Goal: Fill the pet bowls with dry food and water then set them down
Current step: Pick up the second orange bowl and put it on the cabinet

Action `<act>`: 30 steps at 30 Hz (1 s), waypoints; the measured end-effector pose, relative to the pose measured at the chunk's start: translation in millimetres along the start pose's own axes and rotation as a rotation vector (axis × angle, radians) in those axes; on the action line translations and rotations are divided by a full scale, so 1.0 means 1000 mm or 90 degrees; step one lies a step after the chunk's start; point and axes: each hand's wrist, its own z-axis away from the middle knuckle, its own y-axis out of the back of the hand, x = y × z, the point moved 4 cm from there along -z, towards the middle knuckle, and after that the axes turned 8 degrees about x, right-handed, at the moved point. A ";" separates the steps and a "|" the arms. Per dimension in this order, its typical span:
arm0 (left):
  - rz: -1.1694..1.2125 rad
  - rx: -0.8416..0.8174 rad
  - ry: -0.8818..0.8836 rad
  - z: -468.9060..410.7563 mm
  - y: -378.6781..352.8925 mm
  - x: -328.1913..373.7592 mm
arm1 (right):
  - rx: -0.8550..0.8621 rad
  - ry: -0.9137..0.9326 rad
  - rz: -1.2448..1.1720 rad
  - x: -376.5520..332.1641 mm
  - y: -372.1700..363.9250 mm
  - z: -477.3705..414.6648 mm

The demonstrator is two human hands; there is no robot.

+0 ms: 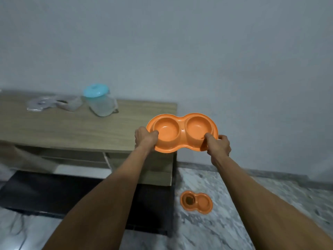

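An orange double pet bowl (182, 131) is held in the air past the right end of a low wooden table (72, 129). My left hand (145, 137) grips its left rim, and my right hand (219, 146) grips its right rim. Both wells look empty. A second orange double bowl (196, 202) sits on the marble floor below, with dark dry food in its left well. A clear water jug with a light blue lid (100, 101) stands on the table. To the left of the jug lies a clear bag or container of food (66, 103), blurred.
A grey wall (180, 51) rises behind the table. A black mat (54, 193) lies on the floor under and in front of the table. Marble floor (234, 222) stretches to the right around the second bowl.
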 end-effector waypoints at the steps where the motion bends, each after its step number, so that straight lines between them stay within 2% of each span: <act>1: 0.005 0.014 0.008 -0.011 0.024 -0.011 | -0.015 0.003 -0.001 -0.002 -0.017 0.020; 9: 0.038 0.112 0.047 -0.094 0.165 -0.092 | -0.107 0.066 0.044 -0.026 -0.139 0.138; 17: 0.079 0.183 0.114 -0.184 0.251 -0.174 | -0.178 0.094 0.082 -0.037 -0.265 0.215; 23: 0.056 0.183 0.123 -0.269 0.296 -0.206 | -0.184 0.063 0.094 -0.037 -0.363 0.251; 30: 0.020 0.146 0.108 -0.353 0.328 -0.231 | -0.161 0.030 0.122 -0.036 -0.439 0.284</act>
